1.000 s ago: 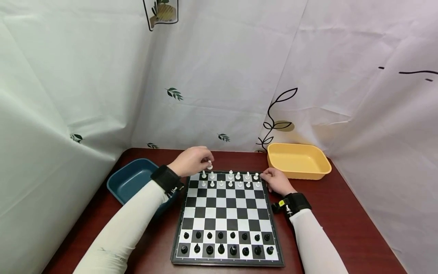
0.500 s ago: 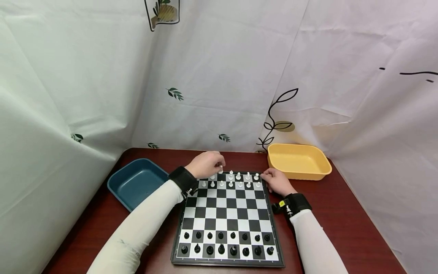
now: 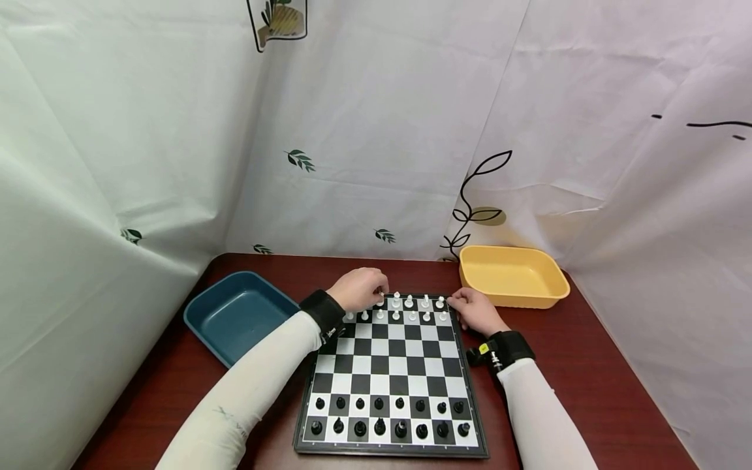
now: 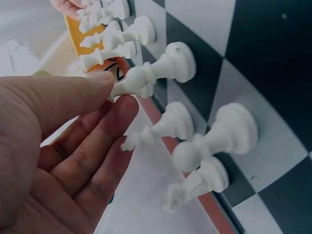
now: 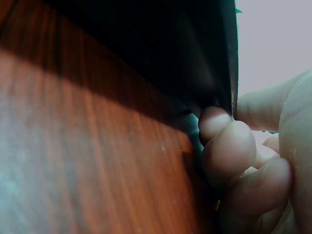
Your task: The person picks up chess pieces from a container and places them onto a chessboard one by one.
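While my left hand (image 3: 360, 289) pinches a white piece (image 4: 151, 73) by its top between thumb and forefinger, the piece's base sits on a dark square in the far row of the chessboard (image 3: 390, 378), so I judge this placement nearly finished but not yet let go. My right hand (image 3: 474, 311) has its fingers curled on the board's far right corner, gripping its edge, as the right wrist view shows it against the dark rim. From the head view, the black pieces (image 3: 389, 418) fill both rows at the near edge, and the white pieces (image 3: 411, 309) stand in the two far rows, though my left hand hides the leftmost squares, so I cannot tell whether any are still bare. Both the blue tray (image 3: 237, 313) towards the tabletop's left edge and the yellow tray (image 3: 512, 274) at its far right corner look empty, so I judge the setup almost complete.
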`<state>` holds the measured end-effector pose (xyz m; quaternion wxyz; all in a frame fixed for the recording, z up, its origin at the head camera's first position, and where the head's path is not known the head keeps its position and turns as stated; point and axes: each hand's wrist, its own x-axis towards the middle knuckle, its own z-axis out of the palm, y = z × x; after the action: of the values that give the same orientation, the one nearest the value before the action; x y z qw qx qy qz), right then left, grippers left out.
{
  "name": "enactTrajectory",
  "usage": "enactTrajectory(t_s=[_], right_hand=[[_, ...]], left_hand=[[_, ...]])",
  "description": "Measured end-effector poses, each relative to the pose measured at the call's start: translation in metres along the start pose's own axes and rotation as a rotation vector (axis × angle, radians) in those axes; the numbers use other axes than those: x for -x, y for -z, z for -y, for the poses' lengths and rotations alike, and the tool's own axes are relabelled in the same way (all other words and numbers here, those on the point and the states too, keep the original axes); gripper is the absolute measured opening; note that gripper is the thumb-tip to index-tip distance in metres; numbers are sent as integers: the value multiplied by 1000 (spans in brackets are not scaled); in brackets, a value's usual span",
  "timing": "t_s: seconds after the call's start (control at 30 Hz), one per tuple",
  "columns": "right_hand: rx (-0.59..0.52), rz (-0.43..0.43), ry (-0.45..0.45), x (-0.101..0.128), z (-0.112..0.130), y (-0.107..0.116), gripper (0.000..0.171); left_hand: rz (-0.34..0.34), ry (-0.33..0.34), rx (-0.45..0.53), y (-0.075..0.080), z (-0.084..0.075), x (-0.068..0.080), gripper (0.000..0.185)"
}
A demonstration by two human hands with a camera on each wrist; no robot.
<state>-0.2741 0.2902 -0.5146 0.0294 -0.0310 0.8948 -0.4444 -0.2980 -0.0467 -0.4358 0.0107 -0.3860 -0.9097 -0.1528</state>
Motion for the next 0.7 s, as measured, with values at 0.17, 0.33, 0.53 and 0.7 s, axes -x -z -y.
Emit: enactTrajectory(t_s=[0.17, 0.33, 0.53, 0.7], right_hand=[[2, 2, 8, -1, -1, 0, 22], [5, -1, 8, -1, -1, -1, 23], [8, -5, 18, -2, -2, 0, 23], [6, -5, 9, -1, -1, 0, 22]], left_hand=[[4, 3, 3, -3, 2, -1, 12], [5, 13, 13, -4, 5, -2, 11], [-2, 6, 26, -7, 9, -5, 11], [13, 6, 14, -6, 9, -5, 13]])
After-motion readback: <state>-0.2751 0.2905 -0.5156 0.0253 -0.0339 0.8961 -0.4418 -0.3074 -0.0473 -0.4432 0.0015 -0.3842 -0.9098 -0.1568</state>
